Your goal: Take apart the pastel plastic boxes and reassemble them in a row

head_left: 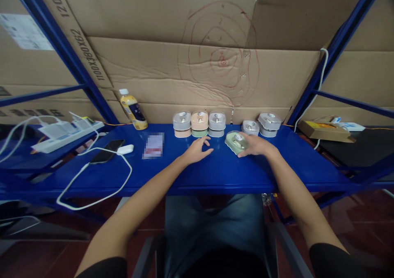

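Note:
My right hand (254,145) grips a green lidded case (236,142) from its right side, and the case is tilted over the blue shelf (215,171). My left hand (198,150) holds nothing, its fingers apart, just in front of the stacked cases. Three stacks stand side by side at the back: grey (182,121) over pink, peach (200,120) over green, and grey (217,121) over another grey one. Right of my right hand's case are a single grey case (250,127) and a further grey stack (269,122).
A yellow drink bottle (134,110) stands at the back left. Nearer are a blurred packet (153,145), a phone (107,151) and a looping white cable (129,175). A power strip (67,137) lies far left, an open carton (326,131) far right. Cardboard (154,69) backs the shelf.

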A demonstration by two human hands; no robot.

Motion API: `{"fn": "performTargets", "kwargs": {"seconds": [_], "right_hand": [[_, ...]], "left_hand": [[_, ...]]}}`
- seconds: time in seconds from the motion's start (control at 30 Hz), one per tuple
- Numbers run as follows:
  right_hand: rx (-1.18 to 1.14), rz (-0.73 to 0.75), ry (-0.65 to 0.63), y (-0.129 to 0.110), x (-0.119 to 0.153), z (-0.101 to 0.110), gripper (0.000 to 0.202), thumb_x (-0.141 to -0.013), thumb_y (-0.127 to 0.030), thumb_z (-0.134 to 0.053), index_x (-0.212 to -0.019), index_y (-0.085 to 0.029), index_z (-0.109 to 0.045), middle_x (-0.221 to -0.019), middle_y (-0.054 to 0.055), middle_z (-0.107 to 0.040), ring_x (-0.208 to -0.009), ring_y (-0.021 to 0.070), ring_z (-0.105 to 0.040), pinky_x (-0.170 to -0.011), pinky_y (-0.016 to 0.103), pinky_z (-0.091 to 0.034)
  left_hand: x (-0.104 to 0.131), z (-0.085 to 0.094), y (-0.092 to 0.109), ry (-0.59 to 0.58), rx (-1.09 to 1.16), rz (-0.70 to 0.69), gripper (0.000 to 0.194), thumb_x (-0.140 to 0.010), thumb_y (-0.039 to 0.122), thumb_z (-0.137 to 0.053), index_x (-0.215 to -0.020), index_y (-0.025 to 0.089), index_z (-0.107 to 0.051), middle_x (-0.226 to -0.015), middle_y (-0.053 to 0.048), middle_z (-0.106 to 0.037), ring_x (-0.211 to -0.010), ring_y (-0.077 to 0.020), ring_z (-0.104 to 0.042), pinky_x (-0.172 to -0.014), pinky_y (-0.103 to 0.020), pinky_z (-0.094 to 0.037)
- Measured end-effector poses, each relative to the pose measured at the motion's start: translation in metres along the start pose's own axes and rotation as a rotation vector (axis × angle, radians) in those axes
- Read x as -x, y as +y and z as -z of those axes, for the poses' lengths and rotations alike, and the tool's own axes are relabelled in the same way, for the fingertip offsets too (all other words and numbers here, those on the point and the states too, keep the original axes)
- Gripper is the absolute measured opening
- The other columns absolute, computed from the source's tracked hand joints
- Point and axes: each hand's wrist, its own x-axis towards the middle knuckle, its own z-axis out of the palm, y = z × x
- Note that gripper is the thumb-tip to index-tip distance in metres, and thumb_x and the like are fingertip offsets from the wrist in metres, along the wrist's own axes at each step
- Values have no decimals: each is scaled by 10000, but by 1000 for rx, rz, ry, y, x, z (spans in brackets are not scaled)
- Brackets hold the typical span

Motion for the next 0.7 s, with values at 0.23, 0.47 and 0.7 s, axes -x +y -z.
{"fn": "performTargets", "kwargs": {"seconds": [0.23, 0.47, 0.7], "right_hand": [[211, -173, 51, -1, -15, -4, 913, -769, -601, -806, -1497, -168, -466, -1225, 232, -707, -1132, 425, -688, -929, 489, -539], [137, -252, 229, -11, -24, -14, 496, -963, -448, -626, -1352, -149, -554, -1140, 255, -712, -1147, 445, -663, -996, 546, -484], [262, -98, 454, -67, -51, -23, 441, -1003, -489, -475, -1227, -132, -605, -1246, 239, -650, -1245, 400, -548, -1088, 502, -409]], "left_hand": [[-2, 0, -1, 3, -1, -7, 463, -886, 485, -639, -1256, 214, -571, -1038, -55, -745, -1011, -269, -706, -957, -440, -538], [-3, -1, -4, -4, 5, -12, 442, -890, 488, -634, -1222, 201, -580, -1038, -70, -748, -1024, -290, -704, -962, -466, -537], [-3, -2, -4, 5, 22, -19, 375, -889, 461, -653, -1158, 203, -604, -1024, -70, -750, -1007, -276, -707, -960, -447, -540]]}}
